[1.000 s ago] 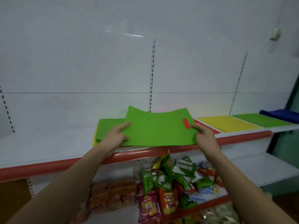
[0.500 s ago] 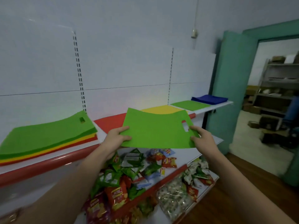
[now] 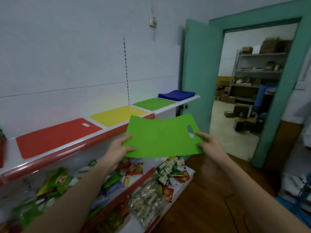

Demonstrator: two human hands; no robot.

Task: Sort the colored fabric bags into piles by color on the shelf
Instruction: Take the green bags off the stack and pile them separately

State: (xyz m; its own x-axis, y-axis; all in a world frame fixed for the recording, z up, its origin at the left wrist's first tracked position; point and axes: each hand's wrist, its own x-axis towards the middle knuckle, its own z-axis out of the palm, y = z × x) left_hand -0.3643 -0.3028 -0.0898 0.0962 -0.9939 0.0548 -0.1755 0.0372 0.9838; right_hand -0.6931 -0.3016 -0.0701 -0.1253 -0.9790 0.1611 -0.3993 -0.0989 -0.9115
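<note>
The snack packets (image 3: 141,167) on the lower shelf are blurry, and the green bag (image 3: 161,137) hides some of them. Both arms reach forward. The left hand (image 3: 120,147) pinches the bag's left edge with its thumb on top. The right hand (image 3: 209,145) pinches the right edge by the handle hole. The bag is flat in the air (a bit bendy), in front of the shelf (image 3: 107,132), near the yellow pile (image 3: 117,115).

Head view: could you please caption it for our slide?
Both hands, left hand and right hand, hold a green bag before the shelf of color-sorted piles.
</note>
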